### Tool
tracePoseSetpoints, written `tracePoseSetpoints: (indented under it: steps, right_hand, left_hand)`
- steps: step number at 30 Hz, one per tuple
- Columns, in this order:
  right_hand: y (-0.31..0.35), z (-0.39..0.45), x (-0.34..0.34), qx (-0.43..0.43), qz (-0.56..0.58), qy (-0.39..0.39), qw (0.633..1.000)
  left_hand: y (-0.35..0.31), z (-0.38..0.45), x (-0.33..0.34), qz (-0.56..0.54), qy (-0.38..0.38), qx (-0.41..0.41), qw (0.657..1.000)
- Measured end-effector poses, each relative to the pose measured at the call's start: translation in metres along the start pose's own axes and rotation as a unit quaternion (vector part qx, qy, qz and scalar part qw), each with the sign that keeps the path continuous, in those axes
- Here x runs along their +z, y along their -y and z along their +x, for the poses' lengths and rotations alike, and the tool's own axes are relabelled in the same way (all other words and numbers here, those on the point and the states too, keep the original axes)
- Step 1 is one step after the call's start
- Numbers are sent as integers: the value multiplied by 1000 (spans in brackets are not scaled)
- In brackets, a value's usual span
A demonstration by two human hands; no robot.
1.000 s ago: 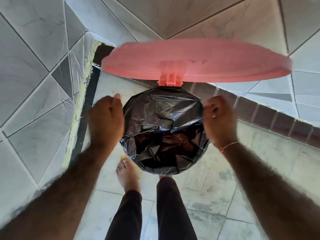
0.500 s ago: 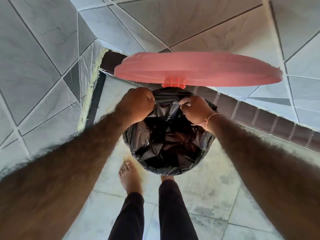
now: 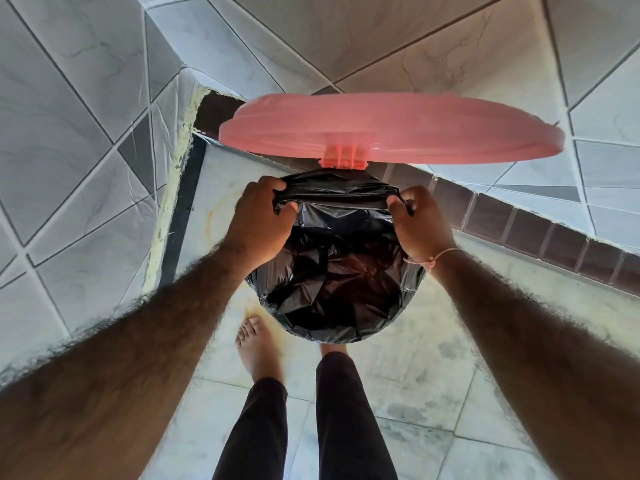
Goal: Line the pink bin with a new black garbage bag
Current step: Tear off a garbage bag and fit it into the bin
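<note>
The garbage bag [image 3: 332, 292] is thin black plastic, shiny and full of crinkles. The bin lid [image 3: 391, 128] is smooth pink plastic, and a little light glows through it. The wall tiles [image 3: 69, 109] are smooth and pale with faint marble lines and a soft shine. The floor tiles [image 3: 433, 386] look duller, with grey smudges and a rusty stain. The strip of filler [image 3: 169, 209] along the wall's edge is rough and crumbly. The trousers [image 3: 346, 420] are dark matt cloth. The wrist string [image 3: 436, 256] is thin pink thread.
</note>
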State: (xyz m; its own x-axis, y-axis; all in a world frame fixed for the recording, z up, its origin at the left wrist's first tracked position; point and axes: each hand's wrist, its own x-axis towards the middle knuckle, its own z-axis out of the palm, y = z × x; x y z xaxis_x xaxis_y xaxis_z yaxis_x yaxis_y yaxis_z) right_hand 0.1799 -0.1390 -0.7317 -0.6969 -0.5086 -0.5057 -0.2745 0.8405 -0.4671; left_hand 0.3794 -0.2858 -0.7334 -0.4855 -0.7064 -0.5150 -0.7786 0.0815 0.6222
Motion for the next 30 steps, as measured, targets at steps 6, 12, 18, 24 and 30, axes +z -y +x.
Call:
tracePoseSetpoints:
  steps: [6,12,18,24,30]
  right_hand:
    - [-8,-9,-7,42,92,9,995]
    - [-33,-70,2,159,108,-214,958]
    - [-48,-132,52,375,290,-130,871]
    - [-33,-126,53,461,494,-61,735]
    - [-51,-110,30,409,308,-96,854]
  left_hand:
    - [7,-12,-10,-106,-65,-53,991]
    - [16,-73,4,-105,-195,-132,966]
    - [25,-124,47,-306,-141,-367,867]
    - [29,-124,53,-490,-90,-439,748]
    - [39,-105,30,-149,-152,-411,887]
